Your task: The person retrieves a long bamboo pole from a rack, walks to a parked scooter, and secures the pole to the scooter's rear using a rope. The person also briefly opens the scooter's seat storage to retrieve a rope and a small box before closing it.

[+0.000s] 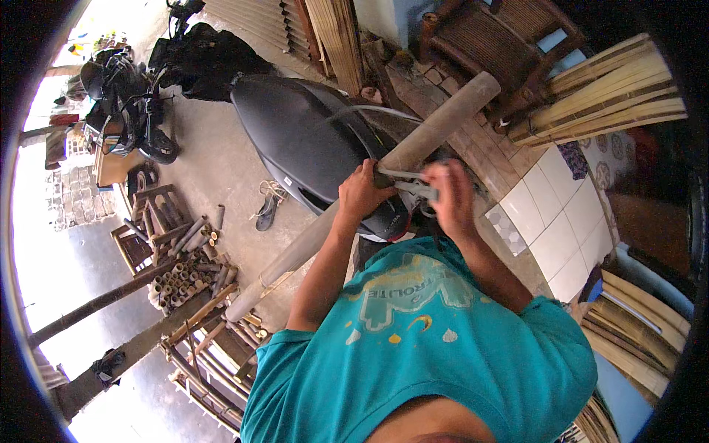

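Observation:
A long grey-brown bamboo pole point(442, 124) slants across in front of me, over the rear of a black motorcycle seat point(295, 133). My left hand point(362, 190) is closed around the pole near its middle. Just right of it, a grey tool with two slim arms point(405, 177) meets the pole; its exact kind is hard to make out. The fingers of my right hand point(450, 193), slightly blurred, are wrapped at the tool's right end. Part of the tool is hidden behind that hand.
Cut bamboo pieces point(188, 280) are stacked at the left, beside a bamboo frame point(210, 362). A sandal point(266, 212) lies on the concrete floor. Split bamboo strips point(605, 96) and a brown woven chair point(487, 44) stand at right. Another motorcycle point(122, 103) is parked far left.

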The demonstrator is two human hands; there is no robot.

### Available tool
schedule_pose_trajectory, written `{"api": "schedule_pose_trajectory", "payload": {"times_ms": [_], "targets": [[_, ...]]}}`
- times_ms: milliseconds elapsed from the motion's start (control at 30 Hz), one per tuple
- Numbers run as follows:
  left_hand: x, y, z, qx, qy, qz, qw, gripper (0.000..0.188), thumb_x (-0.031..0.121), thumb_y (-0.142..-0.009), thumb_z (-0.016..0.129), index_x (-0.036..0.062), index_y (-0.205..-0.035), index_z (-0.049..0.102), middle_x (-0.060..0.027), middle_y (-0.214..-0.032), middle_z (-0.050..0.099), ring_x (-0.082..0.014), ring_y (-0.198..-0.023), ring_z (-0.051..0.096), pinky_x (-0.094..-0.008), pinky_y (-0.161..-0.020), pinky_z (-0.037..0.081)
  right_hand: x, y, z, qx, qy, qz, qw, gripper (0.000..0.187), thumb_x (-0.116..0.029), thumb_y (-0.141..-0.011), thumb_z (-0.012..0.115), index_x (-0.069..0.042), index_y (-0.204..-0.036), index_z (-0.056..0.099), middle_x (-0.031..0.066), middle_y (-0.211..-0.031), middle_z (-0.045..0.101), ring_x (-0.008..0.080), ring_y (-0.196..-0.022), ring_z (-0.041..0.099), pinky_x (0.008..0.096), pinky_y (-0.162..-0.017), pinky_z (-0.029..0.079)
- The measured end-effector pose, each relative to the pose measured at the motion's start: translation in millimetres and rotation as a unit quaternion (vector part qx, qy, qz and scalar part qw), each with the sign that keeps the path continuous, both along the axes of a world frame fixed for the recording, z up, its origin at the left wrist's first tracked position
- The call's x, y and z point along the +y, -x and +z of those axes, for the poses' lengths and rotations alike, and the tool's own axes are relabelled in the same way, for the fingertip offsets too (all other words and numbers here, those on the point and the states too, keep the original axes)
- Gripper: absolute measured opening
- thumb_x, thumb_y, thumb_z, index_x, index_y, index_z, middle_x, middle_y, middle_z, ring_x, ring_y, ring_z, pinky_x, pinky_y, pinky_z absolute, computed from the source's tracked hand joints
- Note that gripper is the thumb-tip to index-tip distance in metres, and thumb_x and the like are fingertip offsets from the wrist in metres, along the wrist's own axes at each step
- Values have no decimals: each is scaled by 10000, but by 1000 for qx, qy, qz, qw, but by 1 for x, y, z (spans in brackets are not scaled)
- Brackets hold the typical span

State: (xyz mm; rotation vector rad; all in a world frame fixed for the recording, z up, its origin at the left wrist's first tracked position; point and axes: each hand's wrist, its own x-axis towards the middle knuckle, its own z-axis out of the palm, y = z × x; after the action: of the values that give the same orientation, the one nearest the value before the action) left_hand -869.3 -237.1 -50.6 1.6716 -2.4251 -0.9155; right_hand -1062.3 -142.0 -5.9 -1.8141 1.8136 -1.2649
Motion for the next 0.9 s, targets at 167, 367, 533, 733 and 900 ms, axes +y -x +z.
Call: {"api": "schedule_pose_trajectory", "payload": {"times_ms": [167, 367, 533, 733, 900], "targets": [[5, 4, 4, -29, -21, -6, 999, 824, 537, -674, 818, 63, -1269, 503, -216, -1049, 678, -396, -957, 675, -480, -779, 536, 35, 1, 34, -448, -158, -99, 874, 108, -135, -885, 639, -60, -944, 589, 125, -889, 612, 307, -858, 599, 405, -709, 482], [2, -7, -11, 14, 13, -41, 999, 645, 406, -754, 779, 31, -1204, 509, -237, -1015, 671, -420, -934, 673, -489, -758, 538, -5, -16, 115, 10, -82, 140, 987, 125, -198, -914, 625, -74, -912, 634, 115, -929, 666, 361, -871, 611, 461, -774, 484], [7, -17, -48, 38, 127, -83, 988, 552, 384, -799, 733, 46, -1191, 541, -234, -1028, 670, -430, -933, 669, -490, -751, 540, -28, -13, 149, 89, -138, 160, 973, 130, -146, -900, 631, -48, -982, 648, 118, -917, 663, 380, -959, 603, 472, -878, 451], [0, -11, -30, -18, -9, -36, 999, 695, 545, -707, 793, 34, -1118, 563, -220, -1084, 682, -393, -1021, 662, -474, -801, 534, -31, -2, 202, -58, 12, 135, 989, 129, -156, -985, 571, -31, -1007, 593, 133, -858, 651, 316, -760, 671, 385, -699, 543], [-4, 1, 5, -58, -35, -27, 997, 784, 592, -671, 812, 15, -1127, 540, -221, -1073, 681, -391, -1008, 665, -469, -806, 531, -23, 39, 213, -352, 160, 72, 919, 262, -318, -1046, 486, -63, -1029, 545, 1, -710, 476, 111, -627, 505, 303, -709, 542]]}}
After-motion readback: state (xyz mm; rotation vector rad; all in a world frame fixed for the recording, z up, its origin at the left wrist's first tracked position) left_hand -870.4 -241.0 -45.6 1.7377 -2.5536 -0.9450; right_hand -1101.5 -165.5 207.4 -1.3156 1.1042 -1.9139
